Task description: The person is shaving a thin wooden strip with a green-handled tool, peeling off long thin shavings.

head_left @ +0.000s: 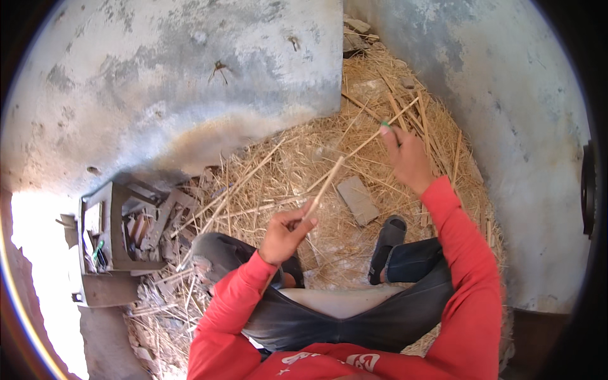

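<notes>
My left hand [286, 235] is closed around a pale split-wood strip [329, 182], whose far end points up and to the right. Farther off, my right hand [410, 158] pinches a thin wooden stick [367, 142] that slants from upper right toward the lower left. The stick passes close to the tip of the left hand's strip; I cannot tell whether they touch. A small green piece [385, 124] shows at my right fingertips, too small to name. Below the hands a flat grey-brown brick [358, 200] lies on the straw-covered ground.
Wood shavings and straw [297, 149] cover the ground, with loose strips [425, 126] at the far right. On the left stands a worn wooden stool-like frame [113, 228] beside scrap wood [161, 221]. Plastered walls [266, 69] close in. My sandalled foot [387, 247] rests near the brick.
</notes>
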{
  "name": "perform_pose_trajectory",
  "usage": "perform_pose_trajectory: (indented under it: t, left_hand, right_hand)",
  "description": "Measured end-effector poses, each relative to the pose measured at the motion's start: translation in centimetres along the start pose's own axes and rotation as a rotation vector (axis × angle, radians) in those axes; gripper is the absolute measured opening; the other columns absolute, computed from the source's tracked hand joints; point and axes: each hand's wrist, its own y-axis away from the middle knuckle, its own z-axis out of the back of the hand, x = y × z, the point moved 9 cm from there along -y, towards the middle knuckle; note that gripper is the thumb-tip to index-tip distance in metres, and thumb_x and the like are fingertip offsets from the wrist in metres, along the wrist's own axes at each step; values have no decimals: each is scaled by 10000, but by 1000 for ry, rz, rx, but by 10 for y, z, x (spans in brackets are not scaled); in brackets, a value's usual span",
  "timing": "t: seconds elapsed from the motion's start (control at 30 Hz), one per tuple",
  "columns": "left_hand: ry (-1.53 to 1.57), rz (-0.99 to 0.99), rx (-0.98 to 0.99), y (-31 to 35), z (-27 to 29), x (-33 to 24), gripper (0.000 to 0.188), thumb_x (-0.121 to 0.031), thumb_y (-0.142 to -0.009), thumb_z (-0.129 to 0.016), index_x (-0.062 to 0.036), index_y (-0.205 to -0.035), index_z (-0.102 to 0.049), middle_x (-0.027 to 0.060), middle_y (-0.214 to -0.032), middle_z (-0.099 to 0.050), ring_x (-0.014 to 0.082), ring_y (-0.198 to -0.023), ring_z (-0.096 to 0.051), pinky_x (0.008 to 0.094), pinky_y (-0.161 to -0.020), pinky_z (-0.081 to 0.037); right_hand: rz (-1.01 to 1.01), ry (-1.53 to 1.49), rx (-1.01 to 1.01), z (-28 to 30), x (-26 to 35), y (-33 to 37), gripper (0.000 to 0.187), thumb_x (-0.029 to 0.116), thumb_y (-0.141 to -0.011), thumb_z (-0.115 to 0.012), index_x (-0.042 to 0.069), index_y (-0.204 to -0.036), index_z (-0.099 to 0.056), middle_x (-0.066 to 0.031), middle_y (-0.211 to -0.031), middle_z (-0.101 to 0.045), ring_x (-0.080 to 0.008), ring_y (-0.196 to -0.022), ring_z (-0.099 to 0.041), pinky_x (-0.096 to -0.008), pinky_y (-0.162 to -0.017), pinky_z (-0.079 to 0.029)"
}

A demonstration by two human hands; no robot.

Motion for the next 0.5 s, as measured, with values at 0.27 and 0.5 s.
perform_pose_trajectory:
  t: [0.27, 0.5]
  left_hand:
    - [-15, 21, -39, -7, -13, -16, 408, -155, -1007, -654, 73, -1341, -598, -91, -753, -509, -7, -603, -380, 186, -529, -299]
    - [-144, -103, -126, -13, -1, -9, 430, -112, -987, -665, 96, -1352, -573, -73, -809, -550, -5, -683, -423, 191, -573, -353]
  right_hand:
    - [284, 93, 301, -92, 63, 80, 526, 519, -1022, -479, 52, -1022, -722, -225, -631, -617, -421, -591, -621, -507, -575, -491]
    - [399, 175, 214, -102, 62, 63, 488, 488, -1022, -494, 61, -1032, -731, -227, -677, -624, -423, -640, -629, -515, -585, -489]
